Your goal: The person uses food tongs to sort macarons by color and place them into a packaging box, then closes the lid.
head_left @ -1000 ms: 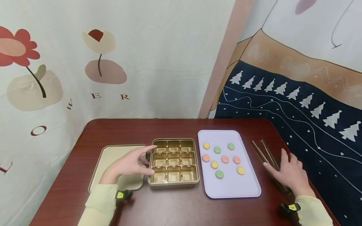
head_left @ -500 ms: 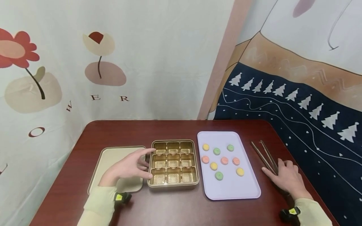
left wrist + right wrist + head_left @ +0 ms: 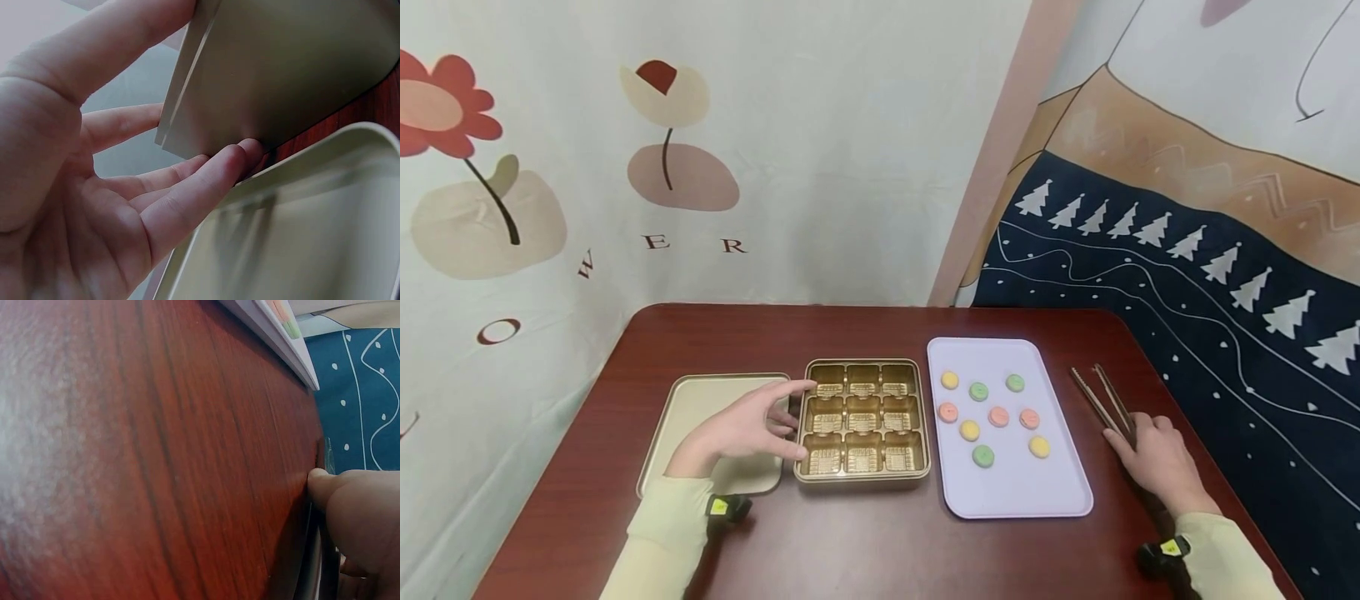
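Note:
A gold box (image 3: pixel 862 421) with several square compartments stands mid-table; no contents show in it. My left hand (image 3: pixel 745 429) spans its left side, thumb and index finger touching the rim near the corners. In the left wrist view the outstretched fingers (image 3: pixel 194 203) touch the box's outer wall (image 3: pixel 281 69). To the right, metal tongs (image 3: pixel 1103 402) lie with their tips pointing away and spread. My right hand (image 3: pixel 1161 467) holds them by the arms, thumb on the left side, fingers on the right. In the right wrist view the thumb (image 3: pixel 322 484) presses the tongs (image 3: pixel 310 569).
A lilac tray (image 3: pixel 1015 496) between the box and the tongs bears several small macarons in yellow, green (image 3: pixel 982 456) and pink. Partly under my left forearm lies a flat cream-gold lid or tray (image 3: pixel 700 396). Printed cloths hang behind the dark red table (image 3: pixel 880 550).
My right hand has come down from above the tongs and closed its thumb and fingers round them. The left hand stays at the box. The head view has shifted slightly.

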{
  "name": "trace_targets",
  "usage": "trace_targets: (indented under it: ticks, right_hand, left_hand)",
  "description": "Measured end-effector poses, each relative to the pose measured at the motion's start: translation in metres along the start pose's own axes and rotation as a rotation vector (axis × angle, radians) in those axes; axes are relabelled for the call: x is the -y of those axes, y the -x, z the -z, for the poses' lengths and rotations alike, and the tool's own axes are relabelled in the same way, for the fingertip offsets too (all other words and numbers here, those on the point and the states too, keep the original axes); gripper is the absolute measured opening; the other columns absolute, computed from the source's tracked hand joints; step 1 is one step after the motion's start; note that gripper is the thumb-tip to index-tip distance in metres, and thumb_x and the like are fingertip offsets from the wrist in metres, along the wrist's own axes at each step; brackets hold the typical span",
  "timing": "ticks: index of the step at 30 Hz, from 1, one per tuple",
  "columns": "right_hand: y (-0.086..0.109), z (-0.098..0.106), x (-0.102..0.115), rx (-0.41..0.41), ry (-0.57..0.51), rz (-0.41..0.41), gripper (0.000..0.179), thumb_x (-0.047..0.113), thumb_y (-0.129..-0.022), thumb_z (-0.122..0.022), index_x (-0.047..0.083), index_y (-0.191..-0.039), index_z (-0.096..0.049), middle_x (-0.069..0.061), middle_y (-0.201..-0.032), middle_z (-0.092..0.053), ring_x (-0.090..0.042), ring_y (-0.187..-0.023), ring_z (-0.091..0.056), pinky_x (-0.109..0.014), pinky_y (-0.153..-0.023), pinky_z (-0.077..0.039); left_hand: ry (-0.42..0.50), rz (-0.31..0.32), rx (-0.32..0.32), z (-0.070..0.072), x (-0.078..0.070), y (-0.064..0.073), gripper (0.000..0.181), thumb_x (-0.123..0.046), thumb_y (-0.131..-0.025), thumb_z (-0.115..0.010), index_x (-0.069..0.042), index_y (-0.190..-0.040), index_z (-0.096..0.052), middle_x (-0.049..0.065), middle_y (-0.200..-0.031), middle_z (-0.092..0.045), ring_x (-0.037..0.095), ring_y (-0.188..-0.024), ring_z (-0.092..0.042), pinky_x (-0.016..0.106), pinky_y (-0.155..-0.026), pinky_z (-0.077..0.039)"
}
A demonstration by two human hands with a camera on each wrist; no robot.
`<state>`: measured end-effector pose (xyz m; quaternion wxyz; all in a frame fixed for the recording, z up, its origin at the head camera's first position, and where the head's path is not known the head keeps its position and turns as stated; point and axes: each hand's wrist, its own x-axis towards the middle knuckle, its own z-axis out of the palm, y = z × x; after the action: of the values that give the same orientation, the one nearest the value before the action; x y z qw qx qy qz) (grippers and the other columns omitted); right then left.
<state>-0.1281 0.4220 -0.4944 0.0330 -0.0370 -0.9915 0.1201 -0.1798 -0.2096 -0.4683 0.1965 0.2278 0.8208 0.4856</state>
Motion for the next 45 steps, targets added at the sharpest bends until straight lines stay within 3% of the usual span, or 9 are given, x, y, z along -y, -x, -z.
trace_targets:
  ticks: [8, 19, 24, 28, 33, 45]
  right_hand:
    - [-0.004, 0.0, 0.004, -0.004, 0.008, 0.016, 0.046, 0.025, -0.104, -0.063, -0.019, -0.113, -0.054, -0.028, -0.091, -0.051, -0.034, -0.073, -0.052, -0.057, -0.064, -0.056]
    - [-0.003, -0.002, 0.007, -0.046, 0.051, 0.031, 0.031, 0.017, -0.103, -0.058, -0.01, -0.09, -0.049, -0.027, -0.085, -0.047, -0.036, -0.069, -0.049, -0.055, -0.052, -0.051]
    - [0.0, -0.002, 0.005, -0.072, 0.059, 0.045, 0.03, 0.016, -0.104, -0.056, -0.011, -0.094, -0.046, -0.029, -0.086, -0.045, -0.037, -0.066, -0.05, -0.054, -0.047, -0.048]
    - [0.002, 0.002, 0.007, -0.101, 0.037, 0.061, 0.031, 0.015, -0.107, -0.053, -0.015, -0.11, -0.045, -0.033, -0.094, -0.043, -0.034, -0.06, -0.051, -0.056, -0.048, -0.049]
    - [0.002, 0.009, 0.016, -0.073, 0.001, 0.061, 0.04, 0.016, -0.109, -0.053, -0.017, -0.128, -0.042, -0.033, -0.107, -0.041, -0.033, -0.065, -0.053, -0.059, -0.057, -0.054]
    - [0.002, 0.02, 0.04, -0.051, 0.004, 0.126, 0.044, 0.021, -0.108, -0.057, -0.011, -0.135, -0.043, -0.026, -0.108, -0.048, -0.026, -0.067, -0.053, -0.049, -0.055, -0.055]
  left_hand:
    - [0.007, 0.01, -0.003, -0.002, 0.0, -0.001, 0.104, -0.019, -0.077, -0.096, -0.003, -0.16, -0.037, 0.028, -0.158, -0.039, 0.035, -0.112, -0.07, 0.036, -0.092, -0.064]
    - [-0.003, 0.014, -0.009, -0.002, 0.001, 0.0, 0.104, -0.019, -0.076, -0.097, -0.003, -0.16, -0.037, 0.026, -0.157, -0.04, 0.034, -0.111, -0.07, 0.032, -0.09, -0.063]
    - [-0.005, 0.017, -0.01, -0.001, 0.001, -0.001, 0.104, -0.02, -0.076, -0.097, -0.004, -0.16, -0.037, 0.026, -0.156, -0.04, 0.034, -0.111, -0.07, 0.033, -0.091, -0.063]
    - [-0.012, 0.018, -0.01, -0.001, 0.001, -0.001, 0.104, -0.02, -0.076, -0.097, -0.004, -0.16, -0.038, 0.026, -0.156, -0.04, 0.033, -0.111, -0.071, 0.034, -0.092, -0.063]
    - [-0.014, 0.019, -0.013, -0.002, 0.003, 0.0, 0.104, -0.02, -0.076, -0.097, -0.005, -0.16, -0.038, 0.026, -0.157, -0.04, 0.032, -0.11, -0.071, 0.035, -0.091, -0.064]
    - [-0.011, 0.02, -0.013, -0.002, 0.001, -0.001, 0.103, -0.02, -0.077, -0.096, -0.006, -0.161, -0.038, 0.026, -0.16, -0.038, 0.035, -0.113, -0.069, 0.04, -0.093, -0.064]
